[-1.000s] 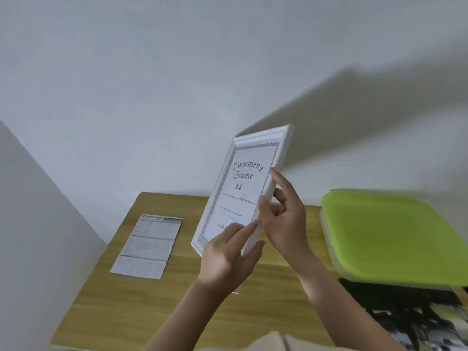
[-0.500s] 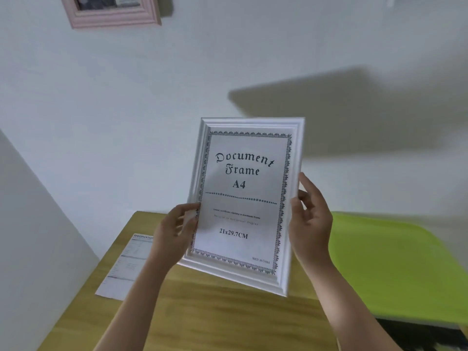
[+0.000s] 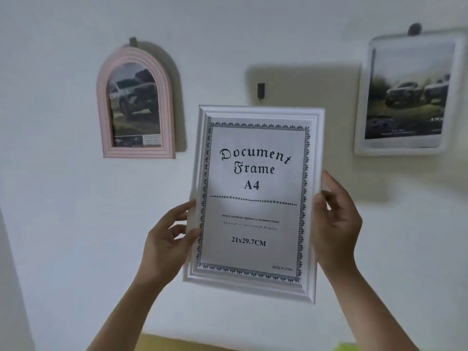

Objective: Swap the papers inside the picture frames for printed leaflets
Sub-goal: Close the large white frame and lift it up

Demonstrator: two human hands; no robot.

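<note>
While both hands hold it up against the wall, the white frame [image 3: 255, 198] shows its stock insert paper [image 3: 254, 196], the "Document Frame A4" sheet, so this one reads as not yet swapped. The left hand [image 3: 166, 245] grips the frame's left edge, thumb on the front moulding and fingers curled toward the back; the right hand [image 3: 334, 224] grips the right edge the same way, thumb on the front, fingers behind. Two frames look done: the pink arched frame [image 3: 136, 103] on the left and the white rounded frame [image 3: 407, 93] on the right both hang on the wall showing printed car pictures, probably leaflets. My read is two of three visible frames finished, one left. That one needs its back opened, the stock sheet out, a leaflet in, then hanging. A bare dark hook [image 3: 260, 90] sits on the wall just above the held frame's top edge, between the two hung frames, likely this frame's spot. Whether the frame is coming off or going up, cannot tell. Room: the held frame's left edge is near the pink frame's lower right corner but apart; its right edge is well apart from the rounded frame. Open wall lies below and to both sides. A strip of wooden counter [image 3: 162, 342] shows at the bottom edge, with a green bit [image 3: 348, 347] at lower right, too cropped to identify. No leaflet in view now.
</note>
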